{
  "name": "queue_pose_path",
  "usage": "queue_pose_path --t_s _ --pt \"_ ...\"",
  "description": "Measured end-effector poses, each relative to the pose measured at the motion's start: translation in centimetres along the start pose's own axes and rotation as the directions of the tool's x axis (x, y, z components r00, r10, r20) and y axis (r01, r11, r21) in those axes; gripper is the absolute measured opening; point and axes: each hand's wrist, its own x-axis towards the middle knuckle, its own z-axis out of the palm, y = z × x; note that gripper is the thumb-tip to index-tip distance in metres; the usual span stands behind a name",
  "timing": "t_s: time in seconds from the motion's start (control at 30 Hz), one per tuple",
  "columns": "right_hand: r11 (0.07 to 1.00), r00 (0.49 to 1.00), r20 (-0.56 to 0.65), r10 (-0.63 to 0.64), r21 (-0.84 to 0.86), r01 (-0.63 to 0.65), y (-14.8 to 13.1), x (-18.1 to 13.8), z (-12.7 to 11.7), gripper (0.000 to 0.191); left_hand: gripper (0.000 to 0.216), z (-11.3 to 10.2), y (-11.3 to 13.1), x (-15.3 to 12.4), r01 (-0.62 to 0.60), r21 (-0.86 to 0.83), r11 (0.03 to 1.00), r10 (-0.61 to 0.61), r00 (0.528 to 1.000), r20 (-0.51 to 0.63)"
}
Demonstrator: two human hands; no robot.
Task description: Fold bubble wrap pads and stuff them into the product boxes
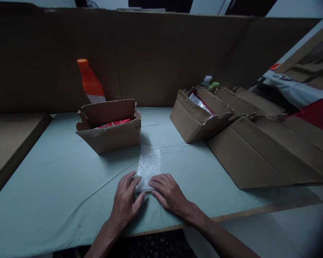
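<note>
at the worktop's (70, 179) left end we see a flat cardboard box (13, 143), then an orange bottle (91, 82) behind an open box (118, 138) holding a red packet (117, 123). our left hand (125, 197), fingers loosely spread, touches the left edge of a strip of bubble wrap (150, 161), which lies near that box's right corner. our right hand (171, 193), likewise unclenched, rests fingertips on the strip's near end. farther right, we have a row of cardboard boxes (253, 150).

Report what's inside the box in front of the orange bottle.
A red packet shows above the front wall of the box; that wall hides its lower part and the box's floor.
</note>
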Motion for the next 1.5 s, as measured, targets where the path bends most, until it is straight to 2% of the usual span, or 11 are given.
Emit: queue_pose_path --t_s 0.1,0.2,0.4,0.5,0.63,0.77,0.93,1.13,1.27,1.37,1.5 --pt "0.986 0.998 -0.012 0.058 0.156 -0.055 0.1 0.2 0.0 0.019 0.032 -0.7 -0.2 -1.0 -0.053 -0.036 0.998 0.055 0.997 0.060" --pt "0.959 0.994 0.064 0.090 0.263 -0.104 0.1 0.3 -0.4 0.021 0.033 -1.3 -0.2 -1.5 0.012 -0.125 0.992 0.002 0.994 0.113" --pt "0.997 0.997 -0.066 0.044 0.065 -0.039 -0.3 -0.4 -0.7 0.026 0.034 -0.8 -0.3 -0.5 0.150 -0.035 0.988 -0.144 0.980 0.141" --pt "1.000 1.000 -0.013 0.010 0.009 -0.010 -0.6 -1.0 -0.5 0.029 0.032 -0.2 -0.3 0.0 0.109 0.021 0.994 -0.111 0.986 0.126" --pt "1.000 0.999 0.038 0.000 -0.023 0.001 -0.5 -1.2 0.1 0.036 0.031 0.2 0.0 -0.3 0.036 0.066 0.997 -0.038 0.999 0.033" --pt "0.994 0.999 -0.006 0.054 0.099 -0.053 0.1 -0.5 0.3 0.025 0.035 -0.3 0.4 -0.9 -0.060 0.016 0.998 0.059 0.997 0.042" --pt "0.953 0.989 0.026 0.145 0.266 -0.146 0.0 0.0 -0.1 0.024 0.029 -0.9 0.4 -0.6 -0.018 -0.085 0.996 0.025 0.996 0.085" --pt "0.996 0.980 -0.187 0.060 0.075 -0.046 0.5 -0.4 0.4 0.032 0.028 -0.2 -0.1 -0.2 0.042 -0.052 0.998 -0.035 0.991 0.128" --pt "1.000 0.969 -0.246 0.002 -0.017 -0.007 0.4 -0.4 0.7 0.036 0.030 0.3 -0.4 -0.2 0.062 -0.016 0.998 -0.060 0.994 0.088" --pt "0.998 0.971 -0.235 -0.043 -0.044 0.034 0.2 -0.1 1.0 0.038 0.031 0.4 -0.4 -0.1 0.085 -0.015 0.996 -0.084 0.994 0.072" --pt "0.995 0.990 -0.110 -0.088 -0.065 0.081 0.0 0.3 1.5 0.046 0.032 0.6 -0.4 0.0 0.103 0.001 0.995 -0.103 0.994 0.045"
